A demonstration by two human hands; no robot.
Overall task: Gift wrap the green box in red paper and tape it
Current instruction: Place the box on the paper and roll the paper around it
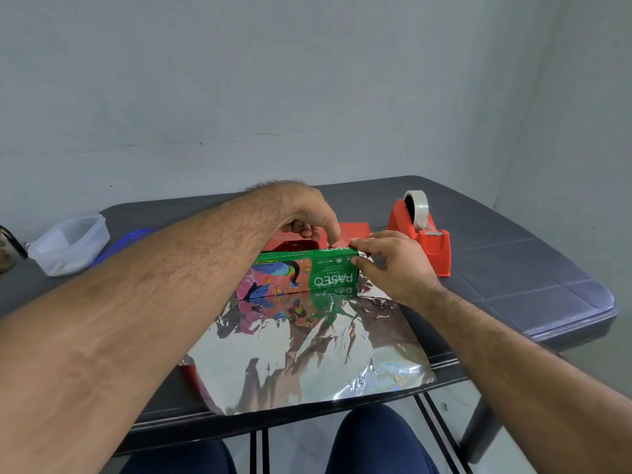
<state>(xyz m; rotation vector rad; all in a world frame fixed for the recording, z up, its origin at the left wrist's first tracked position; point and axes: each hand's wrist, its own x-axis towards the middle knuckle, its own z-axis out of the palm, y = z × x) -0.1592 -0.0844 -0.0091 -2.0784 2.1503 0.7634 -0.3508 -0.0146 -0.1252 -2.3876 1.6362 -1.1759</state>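
The green box point(307, 275) with a bird picture stands on its long side on the wrapping paper point(307, 350), whose silver underside faces up. The paper's red face point(355, 230) shows where the far flap is folded up over the box's top. My left hand point(307, 217) reaches over the box and presses the red flap down on the top with curled fingers. My right hand point(390, 261) grips the box's right end, thumb at the front corner. A red tape dispenser point(422, 234) with a roll of clear tape stands to the right of the box.
The dark grey table point(530, 268) stands against a pale wall. A clear plastic container point(70, 244) and a blue lid point(126, 241) lie at the left. The paper's near edge overhangs the table front, above my knees point(376, 443).
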